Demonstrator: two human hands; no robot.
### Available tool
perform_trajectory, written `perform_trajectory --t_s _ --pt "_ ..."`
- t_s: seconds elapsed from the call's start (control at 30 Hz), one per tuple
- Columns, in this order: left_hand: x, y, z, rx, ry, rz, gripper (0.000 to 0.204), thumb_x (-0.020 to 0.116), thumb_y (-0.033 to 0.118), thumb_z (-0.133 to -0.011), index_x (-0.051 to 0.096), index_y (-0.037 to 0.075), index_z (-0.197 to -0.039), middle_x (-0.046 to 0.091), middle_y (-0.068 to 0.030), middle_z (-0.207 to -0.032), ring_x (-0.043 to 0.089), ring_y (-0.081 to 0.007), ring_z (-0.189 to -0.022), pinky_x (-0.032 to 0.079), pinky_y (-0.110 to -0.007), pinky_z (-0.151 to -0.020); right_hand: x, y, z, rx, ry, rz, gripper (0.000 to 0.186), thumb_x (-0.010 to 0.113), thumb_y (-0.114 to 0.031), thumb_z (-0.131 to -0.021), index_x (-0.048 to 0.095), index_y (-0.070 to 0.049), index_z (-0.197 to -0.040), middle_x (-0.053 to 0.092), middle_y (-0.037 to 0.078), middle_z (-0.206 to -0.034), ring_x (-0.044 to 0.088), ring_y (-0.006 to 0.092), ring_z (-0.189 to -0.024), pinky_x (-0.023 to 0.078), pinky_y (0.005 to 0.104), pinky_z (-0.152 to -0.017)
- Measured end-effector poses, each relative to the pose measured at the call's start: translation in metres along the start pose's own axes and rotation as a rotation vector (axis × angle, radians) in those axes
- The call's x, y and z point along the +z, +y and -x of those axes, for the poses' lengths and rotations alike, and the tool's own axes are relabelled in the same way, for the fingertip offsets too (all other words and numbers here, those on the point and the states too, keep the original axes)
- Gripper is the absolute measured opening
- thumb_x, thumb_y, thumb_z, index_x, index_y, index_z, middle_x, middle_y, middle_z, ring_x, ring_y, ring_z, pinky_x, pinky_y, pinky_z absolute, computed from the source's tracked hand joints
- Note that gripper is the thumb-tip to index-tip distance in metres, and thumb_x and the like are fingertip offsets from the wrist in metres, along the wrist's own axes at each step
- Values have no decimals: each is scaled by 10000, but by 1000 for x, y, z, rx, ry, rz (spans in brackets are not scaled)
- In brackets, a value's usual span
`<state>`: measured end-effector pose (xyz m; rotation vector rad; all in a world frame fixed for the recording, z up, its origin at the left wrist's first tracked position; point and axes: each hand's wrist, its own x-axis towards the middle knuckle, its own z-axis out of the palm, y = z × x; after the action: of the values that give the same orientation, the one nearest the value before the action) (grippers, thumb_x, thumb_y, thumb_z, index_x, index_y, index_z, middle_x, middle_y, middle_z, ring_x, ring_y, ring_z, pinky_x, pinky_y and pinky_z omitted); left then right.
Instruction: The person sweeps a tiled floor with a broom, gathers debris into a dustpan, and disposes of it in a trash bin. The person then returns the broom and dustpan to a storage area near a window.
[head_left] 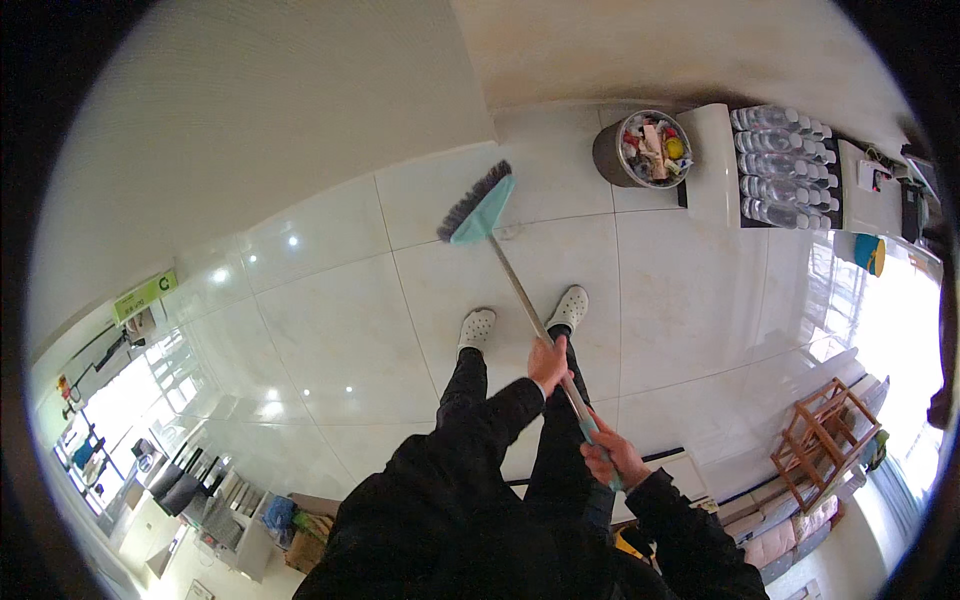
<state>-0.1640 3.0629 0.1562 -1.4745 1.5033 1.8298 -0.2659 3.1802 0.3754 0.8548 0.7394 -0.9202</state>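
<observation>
A broom (484,212) with a teal head and dark grey bristles reaches out ahead of me, its bristles at the floor and pointing to the far left. Its long metal handle slants back toward my body. Partway down the handle, my left hand (547,364) is closed round it. Lower, by the handle's teal end, my right hand (617,457) grips it too, with something red or orange showing beside the fingers. I cannot make out what that red piece is. My feet in white clogs (478,328) stand on the tiles behind the broom head.
A round bin (612,160) full of rubbish stands by the far wall, beside a white cabinet (708,165) and several water bottles (780,168). A wall corner juts in at the far left. Wooden stools (822,440) stand at the right, near a sofa (775,545).
</observation>
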Motion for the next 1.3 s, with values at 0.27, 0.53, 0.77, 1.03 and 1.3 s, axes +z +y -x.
perform_trajectory --t_s 0.27,0.53,0.77,1.03,1.3 --pt "-14 -61 -74 486 -10 -584 449 486 326 -952 381 -111 -955 529 -155 -602 632 -310 -478 502 -419 -411 -12 -3 -57 4 -36 -133 506 417 -335 -1036 232 -368 -1505 407 -20 -692 336 77 -441 313 231 -368" --pt "38 80 50 -221 -73 642 336 616 281 -924 402 37 -1011 475 -69 -804 543 -171 -648 548 -381 -503 -1 -12 84 -41 180 109 501 401 -288 -1041 239 -351 -1511 401 -1 -688 339 91 -451 303 234 -370" --pt "35 163 56 37 -369 682 579 493 571 -944 476 7 -1071 603 -120 -820 621 -156 -580 536 -289 -541 33 -87 127 -513 507 1133 654 520 -129 -937 237 -116 -1526 469 -8 -704 434 70 -512 424 254 -474" --pt "-61 21 65 -60 -105 580 384 519 400 -968 591 40 -1082 598 -63 -743 605 -149 -561 504 -286 -498 0 -98 -28 -647 892 2047 820 571 -148 -801 173 -20 -1507 652 222 -706 643 395 -662 508 507 -642" --pt "-210 -162 115 -238 198 644 347 547 390 -965 539 69 -1097 583 -70 -735 599 -157 -563 508 -303 -501 40 28 -52 -411 706 1857 811 555 -184 -824 153 6 -1503 646 265 -749 628 436 -694 488 523 -680"
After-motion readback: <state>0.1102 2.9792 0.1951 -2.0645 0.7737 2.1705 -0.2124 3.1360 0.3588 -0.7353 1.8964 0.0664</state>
